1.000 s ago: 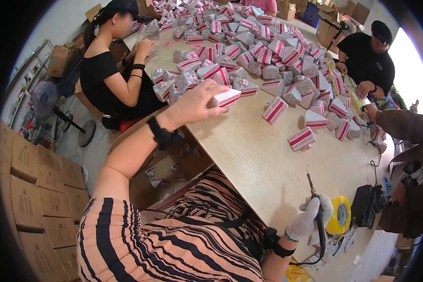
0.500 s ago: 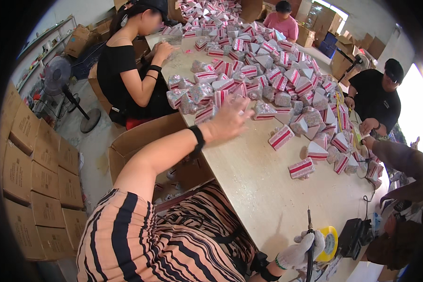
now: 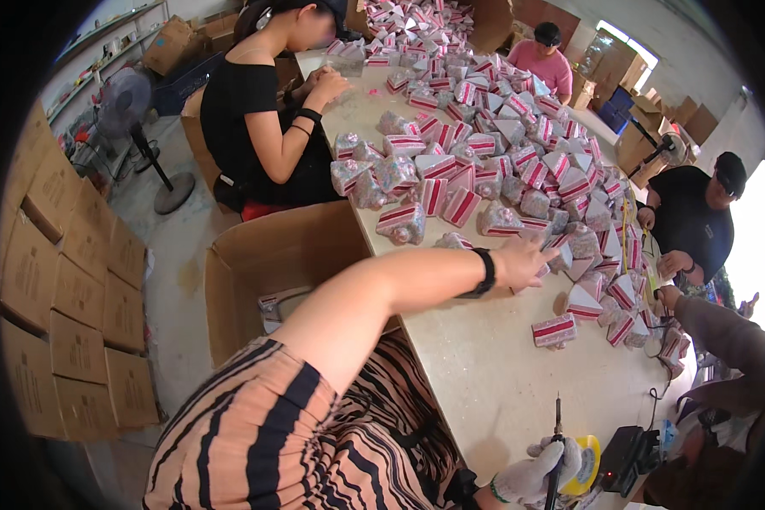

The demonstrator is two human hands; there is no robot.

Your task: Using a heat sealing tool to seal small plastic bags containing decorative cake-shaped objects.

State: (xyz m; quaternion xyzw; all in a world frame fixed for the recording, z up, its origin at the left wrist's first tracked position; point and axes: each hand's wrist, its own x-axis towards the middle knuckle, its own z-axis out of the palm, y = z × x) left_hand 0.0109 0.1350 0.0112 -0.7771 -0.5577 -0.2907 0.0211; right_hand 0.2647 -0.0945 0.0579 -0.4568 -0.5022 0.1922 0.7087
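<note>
My bare left hand (image 3: 523,262), with a black band at the wrist, reaches across the table to the near edge of a pile of wedge-shaped pieces like cake slices (image 3: 493,161). Its fingers are bent and spread low over the tabletop. Whatever lies under the palm is hidden. Beside it are white-and-pink striped slices, and one slice (image 3: 554,330) lies apart, nearer to me. At the lower right, my right hand (image 3: 527,478) in a white knit glove is closed round a soldering iron (image 3: 558,429), tip up. A yellow round spool (image 3: 588,466) stands just beyond the glove.
A black box with a red light (image 3: 627,459) and a cable is beside the spool. An open carton (image 3: 289,223) stands at the table's left edge. Stacked cartons (image 3: 76,297) and a fan (image 3: 126,102) are farther left. Several people work around the table (image 3: 476,374).
My left hand has moved right and nearer along the table, from the pile's left side to its front edge. My right hand still holds the soldering iron upright. The view has shifted slightly.
</note>
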